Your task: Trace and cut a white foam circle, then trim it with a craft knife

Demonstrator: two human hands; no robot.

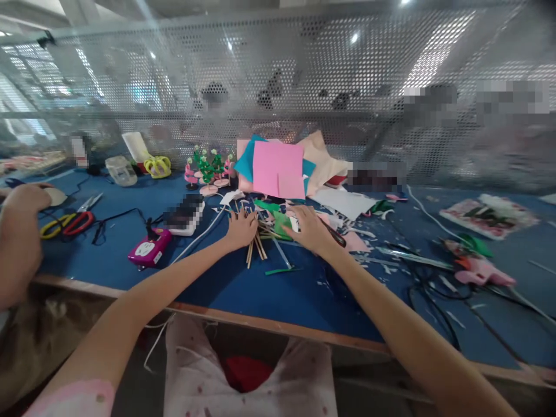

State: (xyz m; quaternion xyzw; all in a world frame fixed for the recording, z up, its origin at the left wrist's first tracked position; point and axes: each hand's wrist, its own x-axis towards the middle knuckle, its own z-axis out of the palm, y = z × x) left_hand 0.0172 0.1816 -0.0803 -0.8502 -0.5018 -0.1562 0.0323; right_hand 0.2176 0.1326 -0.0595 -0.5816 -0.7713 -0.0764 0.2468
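Observation:
My left hand point(241, 229) lies flat with fingers spread on a bundle of thin wooden sticks point(256, 248) on the blue table point(243, 289). My right hand point(309, 229) rests beside it, fingers stretched over green and pink paper scraps point(278, 223); a dark-handled tool point(336, 236), perhaps scissors, lies under its far edge. A pink sheet point(278, 169) leans upright behind the pile, with teal sheets point(247, 159) behind it.
A pink device point(149, 249) and its white cable lie left of my hands. Red-and-yellow scissors point(69, 223) lie farther left, near another person's hand point(24, 202). Small paper trees point(208, 168) stand at the back. A pink glue gun point(482, 271) and black cables lie right. A perforated metal screen point(304, 75) backs the table.

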